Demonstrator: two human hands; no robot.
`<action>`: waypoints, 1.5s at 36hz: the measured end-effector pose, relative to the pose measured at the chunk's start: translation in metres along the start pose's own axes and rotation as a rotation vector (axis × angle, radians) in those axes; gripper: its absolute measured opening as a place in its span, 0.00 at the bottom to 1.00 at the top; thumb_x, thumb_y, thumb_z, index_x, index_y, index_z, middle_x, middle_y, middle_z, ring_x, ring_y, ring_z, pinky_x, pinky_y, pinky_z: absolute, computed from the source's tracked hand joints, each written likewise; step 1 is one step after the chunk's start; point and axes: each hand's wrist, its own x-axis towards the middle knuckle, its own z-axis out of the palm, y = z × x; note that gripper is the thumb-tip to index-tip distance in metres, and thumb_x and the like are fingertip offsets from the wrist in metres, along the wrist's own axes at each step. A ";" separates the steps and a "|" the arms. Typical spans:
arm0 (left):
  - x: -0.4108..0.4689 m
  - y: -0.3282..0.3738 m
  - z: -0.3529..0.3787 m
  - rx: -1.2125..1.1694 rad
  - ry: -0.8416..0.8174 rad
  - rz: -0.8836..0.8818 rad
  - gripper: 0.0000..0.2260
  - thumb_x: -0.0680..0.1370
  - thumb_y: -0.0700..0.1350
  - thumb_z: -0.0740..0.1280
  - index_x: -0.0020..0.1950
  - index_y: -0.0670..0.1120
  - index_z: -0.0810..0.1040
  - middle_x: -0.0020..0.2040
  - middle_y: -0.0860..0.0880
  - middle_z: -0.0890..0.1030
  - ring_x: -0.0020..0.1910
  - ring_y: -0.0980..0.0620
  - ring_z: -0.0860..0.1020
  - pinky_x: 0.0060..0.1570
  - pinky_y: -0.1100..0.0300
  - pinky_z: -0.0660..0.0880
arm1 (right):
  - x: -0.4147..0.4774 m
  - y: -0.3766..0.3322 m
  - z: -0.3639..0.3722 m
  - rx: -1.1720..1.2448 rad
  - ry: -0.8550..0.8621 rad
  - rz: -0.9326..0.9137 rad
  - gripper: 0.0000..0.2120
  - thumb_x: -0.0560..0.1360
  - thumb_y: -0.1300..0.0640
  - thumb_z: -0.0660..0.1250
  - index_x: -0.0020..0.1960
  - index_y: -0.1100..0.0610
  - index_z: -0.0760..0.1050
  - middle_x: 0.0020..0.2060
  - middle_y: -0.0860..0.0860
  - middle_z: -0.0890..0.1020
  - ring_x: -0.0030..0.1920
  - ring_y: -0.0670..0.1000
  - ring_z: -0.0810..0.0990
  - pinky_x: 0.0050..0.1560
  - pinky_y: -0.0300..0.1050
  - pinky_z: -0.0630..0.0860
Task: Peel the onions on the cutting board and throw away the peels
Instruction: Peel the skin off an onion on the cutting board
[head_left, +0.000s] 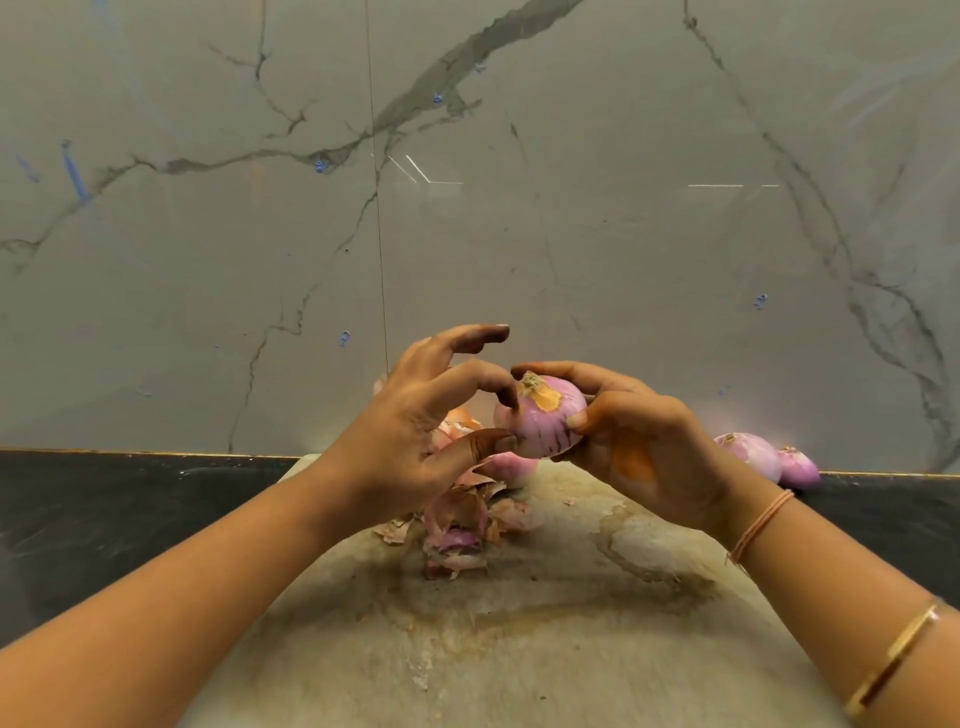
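Wall (571, 208): glossy grey slabs with dark marble-like veins, rising behind the cutting board; one thin vertical joint runs down it.
Bench (104, 509): dark, speckled stone surface, showing to the left and right of the cutting board.
Cutting board (519, 649): pale and worn, with brown stains and ring-shaped marks; it lies flat on the bench.
Left hand (410, 441): above the far end of the cutting board, fingers curled; the index fingertip and thumb tip pinch at the left side of the held onion, and the other fingers are raised clear of it.
Right hand (639, 441): above the far end of the cutting board, fingers and thumb wrapped round the right side of the held onion.
Peels (462, 519): loose heap of dry, papery, tan and pink flakes on the far-left part of the cutting board, below the left hand.
Held onion (540, 421): round, smooth, pink-purple, with fine dark streaks; an orange scrap of skin remains beside the dry tuft at its upper end. It is held between both hands, in the air above the cutting board.
Peeled onions (750, 454): two smooth pink bulbs, touching each other, right of the cutting board against the wall.
Bangle (893, 660): flat gold-coloured metal band on the right forearm.
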 end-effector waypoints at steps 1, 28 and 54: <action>0.000 0.000 0.000 -0.001 -0.003 0.003 0.10 0.72 0.59 0.62 0.52 0.68 0.70 0.69 0.70 0.58 0.71 0.60 0.58 0.66 0.46 0.64 | 0.000 0.000 0.000 0.003 -0.001 0.002 0.27 0.62 0.62 0.59 0.61 0.61 0.74 0.55 0.62 0.78 0.49 0.55 0.81 0.46 0.42 0.80; 0.001 -0.003 0.004 0.149 -0.042 0.079 0.10 0.74 0.52 0.65 0.53 0.63 0.70 0.74 0.65 0.51 0.73 0.57 0.54 0.66 0.56 0.58 | 0.000 -0.002 0.005 -0.107 0.031 0.041 0.23 0.66 0.56 0.64 0.61 0.55 0.73 0.56 0.56 0.78 0.51 0.53 0.81 0.50 0.41 0.79; 0.002 -0.002 0.004 0.183 0.146 -0.259 0.21 0.61 0.68 0.59 0.45 0.58 0.78 0.64 0.64 0.65 0.65 0.64 0.55 0.61 0.56 0.57 | 0.003 0.007 0.014 -0.488 0.191 -0.156 0.22 0.70 0.63 0.73 0.59 0.50 0.68 0.54 0.49 0.76 0.52 0.51 0.81 0.51 0.41 0.81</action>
